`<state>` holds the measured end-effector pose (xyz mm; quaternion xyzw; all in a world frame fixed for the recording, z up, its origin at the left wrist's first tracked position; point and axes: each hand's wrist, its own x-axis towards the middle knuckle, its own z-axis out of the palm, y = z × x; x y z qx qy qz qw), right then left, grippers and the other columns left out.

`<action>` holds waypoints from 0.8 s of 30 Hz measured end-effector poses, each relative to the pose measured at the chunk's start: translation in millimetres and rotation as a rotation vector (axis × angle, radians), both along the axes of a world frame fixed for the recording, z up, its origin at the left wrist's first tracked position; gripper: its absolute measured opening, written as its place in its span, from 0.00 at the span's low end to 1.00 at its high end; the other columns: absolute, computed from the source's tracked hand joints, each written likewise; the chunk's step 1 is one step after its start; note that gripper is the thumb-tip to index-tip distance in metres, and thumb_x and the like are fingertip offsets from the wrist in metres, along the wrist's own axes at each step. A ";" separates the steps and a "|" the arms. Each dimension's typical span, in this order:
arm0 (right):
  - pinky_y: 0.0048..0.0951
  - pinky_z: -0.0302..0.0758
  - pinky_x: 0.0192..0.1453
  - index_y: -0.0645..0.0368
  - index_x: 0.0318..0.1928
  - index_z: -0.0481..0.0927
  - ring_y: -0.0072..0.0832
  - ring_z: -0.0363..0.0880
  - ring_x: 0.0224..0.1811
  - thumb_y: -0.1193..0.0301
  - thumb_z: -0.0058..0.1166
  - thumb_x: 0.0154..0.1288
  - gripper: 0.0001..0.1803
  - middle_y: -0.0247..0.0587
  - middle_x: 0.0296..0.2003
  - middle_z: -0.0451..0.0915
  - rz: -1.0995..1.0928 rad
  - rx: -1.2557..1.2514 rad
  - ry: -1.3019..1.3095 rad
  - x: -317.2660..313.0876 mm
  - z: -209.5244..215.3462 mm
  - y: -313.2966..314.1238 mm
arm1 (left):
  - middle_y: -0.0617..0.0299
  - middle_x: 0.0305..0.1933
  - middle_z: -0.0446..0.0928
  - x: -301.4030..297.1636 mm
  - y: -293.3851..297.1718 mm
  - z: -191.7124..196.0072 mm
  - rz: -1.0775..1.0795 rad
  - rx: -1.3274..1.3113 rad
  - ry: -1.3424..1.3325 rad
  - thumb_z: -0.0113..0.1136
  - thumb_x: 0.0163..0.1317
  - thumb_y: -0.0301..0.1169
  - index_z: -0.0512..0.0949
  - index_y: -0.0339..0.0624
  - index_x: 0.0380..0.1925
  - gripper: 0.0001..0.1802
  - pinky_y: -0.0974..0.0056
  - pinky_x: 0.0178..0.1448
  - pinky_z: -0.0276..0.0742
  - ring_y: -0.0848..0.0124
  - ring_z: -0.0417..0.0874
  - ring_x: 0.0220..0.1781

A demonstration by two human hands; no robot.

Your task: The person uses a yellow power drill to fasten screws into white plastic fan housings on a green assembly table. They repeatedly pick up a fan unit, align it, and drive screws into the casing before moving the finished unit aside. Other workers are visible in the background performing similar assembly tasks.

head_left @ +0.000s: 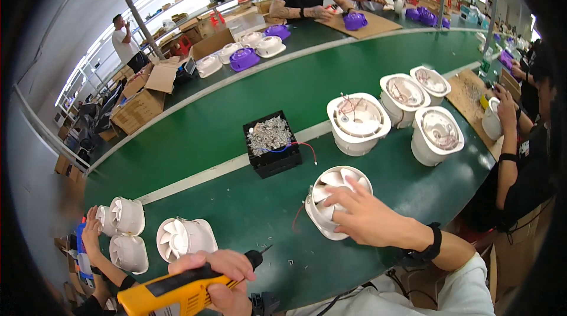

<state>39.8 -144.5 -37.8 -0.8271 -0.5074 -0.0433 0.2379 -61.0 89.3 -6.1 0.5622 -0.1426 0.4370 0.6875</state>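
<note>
My left hand (224,274) is closed around a yellow and black electric screwdriver (171,292), whose thin bit points up and to the right. Spread fingers of my right hand (360,212) lie over the white blades of a fan (335,178) in a round white housing. The thumb is partly hidden. A thin red wire (298,217) hangs from that housing's left side. Beyond it stands a black box (274,166) heaped with small metal screws, with a red and blue wire across it. A few loose screws (270,239) lie on the green table near the screwdriver bit.
Several white housings with wires (358,116) stand at the right. At the left are more white fan units (184,238), with another person's hand (91,236) beside them. A green belt (207,121) runs behind; co-workers sit across it and at the right, near a cardboard sheet (466,103).
</note>
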 end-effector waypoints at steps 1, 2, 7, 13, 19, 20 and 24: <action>0.57 0.54 0.69 0.63 0.36 0.71 0.45 0.63 0.63 0.70 0.60 0.54 0.14 0.50 0.53 0.68 0.004 -0.011 -0.002 0.3 -11.0 -5.2 | 0.58 0.22 0.74 10.2 -8.1 0.3 -0.101 -0.076 -0.002 0.59 0.62 0.41 0.58 0.40 0.51 0.26 0.69 0.22 0.72 0.71 0.73 0.16; 0.56 0.54 0.69 0.62 0.37 0.72 0.45 0.63 0.63 0.66 0.62 0.52 0.18 0.50 0.55 0.67 0.069 0.003 -0.037 4.1 -15.3 -2.7 | 0.60 0.19 0.69 11.7 -10.2 5.5 -0.058 0.005 0.069 0.56 0.63 0.47 0.57 0.41 0.50 0.28 0.67 0.19 0.69 0.68 0.70 0.14; 0.44 0.63 0.65 0.61 0.50 0.72 0.44 0.67 0.60 0.62 0.63 0.52 0.27 0.50 0.55 0.69 -0.139 0.340 0.011 23.1 -2.5 18.1 | 0.60 0.20 0.67 27.3 -21.0 18.9 -0.126 0.100 0.102 0.53 0.64 0.50 0.58 0.38 0.49 0.28 0.70 0.16 0.68 0.71 0.69 0.13; 0.37 0.71 0.55 0.65 0.50 0.74 0.43 0.73 0.52 0.66 0.60 0.54 0.24 0.49 0.48 0.75 -0.205 0.407 0.086 34.8 -28.3 52.5 | 0.54 0.24 0.72 25.3 -26.3 23.4 -0.321 -0.055 0.328 0.60 0.56 0.55 0.58 0.37 0.50 0.37 0.63 0.23 0.73 0.65 0.75 0.19; 0.38 0.71 0.53 0.66 0.46 0.76 0.42 0.74 0.49 0.70 0.57 0.53 0.19 0.48 0.45 0.76 -0.215 0.459 0.084 40.3 -32.3 77.8 | 0.50 0.27 0.74 29.4 -26.8 12.7 -0.330 0.006 0.164 0.53 0.58 0.58 0.54 0.33 0.52 0.41 0.59 0.26 0.77 0.61 0.78 0.22; 0.38 0.71 0.53 0.66 0.46 0.76 0.42 0.74 0.49 0.71 0.56 0.53 0.19 0.48 0.45 0.76 -0.211 0.462 0.079 42.6 -33.8 80.4 | 0.49 0.27 0.74 29.5 -26.8 10.8 -0.339 -0.006 0.150 0.53 0.59 0.59 0.53 0.33 0.52 0.41 0.59 0.26 0.77 0.61 0.78 0.22; 0.38 0.72 0.53 0.62 0.49 0.75 0.41 0.74 0.50 0.72 0.55 0.55 0.19 0.45 0.47 0.76 -0.217 0.411 0.088 46.2 -35.5 80.6 | 0.48 0.28 0.74 39.9 -24.6 -1.4 -0.394 0.035 0.077 0.51 0.60 0.57 0.53 0.31 0.54 0.40 0.60 0.26 0.76 0.60 0.78 0.23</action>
